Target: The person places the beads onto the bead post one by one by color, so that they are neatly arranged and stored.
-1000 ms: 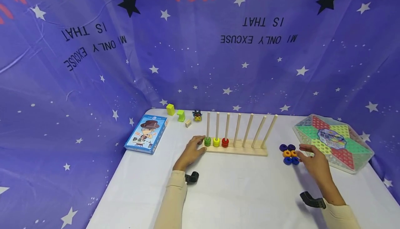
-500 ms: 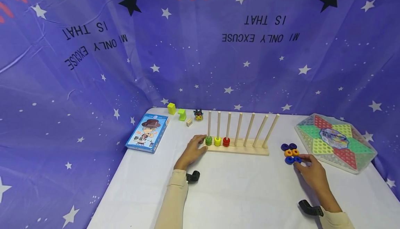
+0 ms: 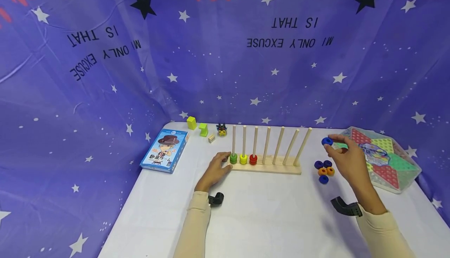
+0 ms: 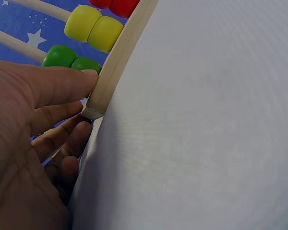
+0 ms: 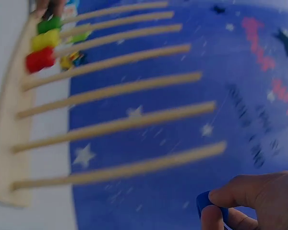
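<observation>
My right hand point(image 3: 349, 162) pinches a blue bead point(image 3: 327, 141) between thumb and fingers, raised above the table to the right of a wooden peg rack point(image 3: 267, 169). Several upright pegs stand on the rack. Its three leftmost pegs carry green beads point(image 3: 233, 159), yellow beads point(image 3: 243, 159) and red beads point(image 3: 253, 159). My left hand point(image 3: 214, 172) grips the rack's left end, thumb along the front edge and fingers behind. Below the raised bead lie two dark purple beads point(image 3: 318, 165), two orange beads point(image 3: 330, 171) and one blue bead point(image 3: 324, 179).
At the right, a Chinese checkers box point(image 3: 386, 164) lies partly behind my right hand. A blue game box point(image 3: 165, 150) lies at the far left. Small yellow-green blocks point(image 3: 191, 123) and a small figure point(image 3: 222, 129) stand near the back edge, before a purple star-patterned cloth point(image 3: 225, 54).
My right hand moved to the front of the bead group, took one of the two blue beads and lifted it up and away. My left hand has stayed at the rack's end.
</observation>
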